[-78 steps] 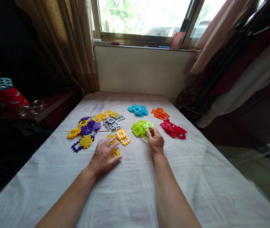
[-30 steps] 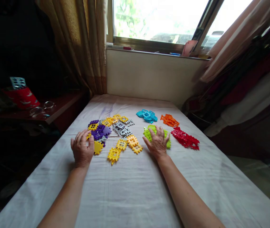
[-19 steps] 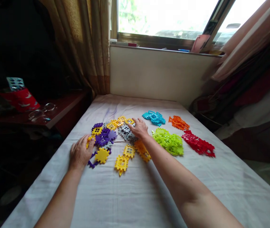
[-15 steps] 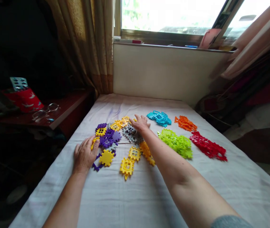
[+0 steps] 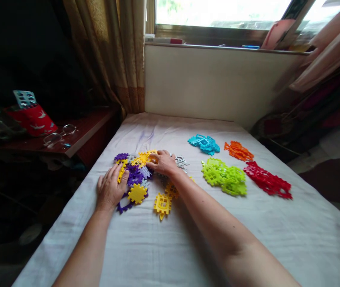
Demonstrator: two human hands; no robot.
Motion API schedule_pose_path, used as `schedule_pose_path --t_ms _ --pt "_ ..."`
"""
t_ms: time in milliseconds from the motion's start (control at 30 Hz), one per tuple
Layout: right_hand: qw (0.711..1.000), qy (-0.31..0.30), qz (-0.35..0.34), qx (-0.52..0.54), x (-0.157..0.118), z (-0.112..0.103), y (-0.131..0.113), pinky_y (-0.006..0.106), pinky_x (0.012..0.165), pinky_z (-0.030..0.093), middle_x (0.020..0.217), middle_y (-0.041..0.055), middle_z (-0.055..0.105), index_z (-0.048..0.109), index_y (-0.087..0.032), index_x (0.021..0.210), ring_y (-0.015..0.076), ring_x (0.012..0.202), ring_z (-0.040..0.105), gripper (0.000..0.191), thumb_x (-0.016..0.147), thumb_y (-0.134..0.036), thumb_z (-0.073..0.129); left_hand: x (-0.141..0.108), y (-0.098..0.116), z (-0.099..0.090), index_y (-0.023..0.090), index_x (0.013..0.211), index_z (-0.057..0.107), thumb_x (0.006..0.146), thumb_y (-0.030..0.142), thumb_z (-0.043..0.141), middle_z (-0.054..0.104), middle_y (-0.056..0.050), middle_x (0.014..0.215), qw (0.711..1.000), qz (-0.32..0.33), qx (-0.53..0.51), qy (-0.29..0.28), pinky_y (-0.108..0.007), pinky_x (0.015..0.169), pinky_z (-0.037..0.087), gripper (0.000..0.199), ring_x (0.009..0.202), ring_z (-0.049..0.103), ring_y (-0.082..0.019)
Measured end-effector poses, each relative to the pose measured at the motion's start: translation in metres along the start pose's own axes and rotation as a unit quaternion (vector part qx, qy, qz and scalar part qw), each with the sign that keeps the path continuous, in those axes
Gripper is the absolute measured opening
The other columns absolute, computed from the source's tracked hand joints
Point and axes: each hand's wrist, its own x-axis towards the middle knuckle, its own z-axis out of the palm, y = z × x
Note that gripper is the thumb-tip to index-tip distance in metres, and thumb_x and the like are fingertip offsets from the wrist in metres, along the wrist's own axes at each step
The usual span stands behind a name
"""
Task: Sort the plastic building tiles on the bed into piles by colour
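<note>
My left hand (image 5: 111, 187) is at the left side of a mixed pile, its thumb and fingers closed around a yellow interlocking building piece (image 5: 121, 172). Over the far side of the pile, my right hand (image 5: 164, 162) has its fingers apart, touching yellow pieces (image 5: 141, 159). Purple pieces (image 5: 134, 175) lie between the hands. Grey pieces (image 5: 182, 162) show just beyond my right hand, which partly covers others. Closer to me are a solid yellow square (image 5: 137, 193), a purple frame (image 5: 124, 205) and a yellow window-like piece (image 5: 162, 204).
Sorted heaps of blue (image 5: 204, 144), orange (image 5: 238, 150), green (image 5: 224, 177) and red pieces (image 5: 267, 180) lie at the right on a pale sheet (image 5: 212, 255). A dark side table (image 5: 89, 133) at left holds eyeglasses (image 5: 59, 135) and a red container (image 5: 34, 119).
My right hand has swept left and slightly toward me, bringing yellow and grey pieces closer to the purple ones. My left hand stays beside the pile. The view has tilted slightly.
</note>
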Motion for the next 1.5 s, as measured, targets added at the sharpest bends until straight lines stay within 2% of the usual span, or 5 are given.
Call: schedule_pose_path --t_ms 200,433,733,1167,1500 --pt "0.998 0.047 -0.036 0.028 -0.035 -0.005 0.001 0.048 0.110 0.032 0.140 0.0033 0.057 0.060 -0.036 0.131 0.0241 0.131 0.047 0.046 0.092 -0.058 0.047 0.003 -0.004 -0.003 0.020 0.120 0.065 0.095 0.053 0.029 0.068 -0.011 0.126 0.999 0.031 -0.029 -0.016 -0.045 0.104 0.040 0.055 0.121 0.060 -0.027" --pt "0.984 0.084 0.154 0.022 -0.042 -0.011 0.043 0.045 0.111 0.032 0.146 0.0116 0.052 0.054 -0.025 0.139 0.0260 0.135 0.044 0.052 0.095 -0.053 0.045 0.006 -0.008 -0.001 0.021 0.112 0.068 0.092 0.058 0.030 0.072 -0.012 0.118 0.997 0.053 -0.049 0.001 -0.041 0.096 0.045 0.057 0.113 0.064 -0.028" --pt "0.988 0.113 0.073 0.080 -0.067 -0.016 0.056 0.028 0.108 0.039 0.138 0.0060 0.060 0.059 -0.024 0.135 0.0178 0.127 0.054 0.044 0.096 -0.044 0.049 0.007 -0.007 -0.003 0.022 0.105 0.069 0.089 0.061 0.028 0.072 -0.012 0.118 0.997 0.040 -0.072 -0.011 -0.043 0.098 0.045 0.059 0.114 0.064 -0.030" --pt "0.925 0.206 0.069 0.312 -0.142 0.018 0.059 0.034 0.109 0.043 0.130 0.0069 0.066 0.065 -0.020 0.123 0.0170 0.123 0.059 0.043 0.096 -0.030 0.034 -0.004 0.012 -0.014 0.022 0.102 0.069 0.086 0.062 0.036 0.070 -0.010 0.119 0.982 0.074 -0.174 -0.020 -0.038 0.105 0.046 0.054 0.116 0.063 -0.025" --pt "0.967 0.202 -0.012 0.152 -0.191 0.014 0.076 0.041 0.105 0.044 0.127 0.0088 0.066 0.069 -0.025 0.117 0.0235 0.119 0.059 0.041 0.077 -0.033 0.070 -0.044 0.030 -0.024 0.020 0.105 0.068 0.088 0.065 0.037 0.065 -0.011 0.129 0.970 0.034 -0.241 0.003 -0.042 0.111 0.042 0.057 0.123 0.059 -0.025"
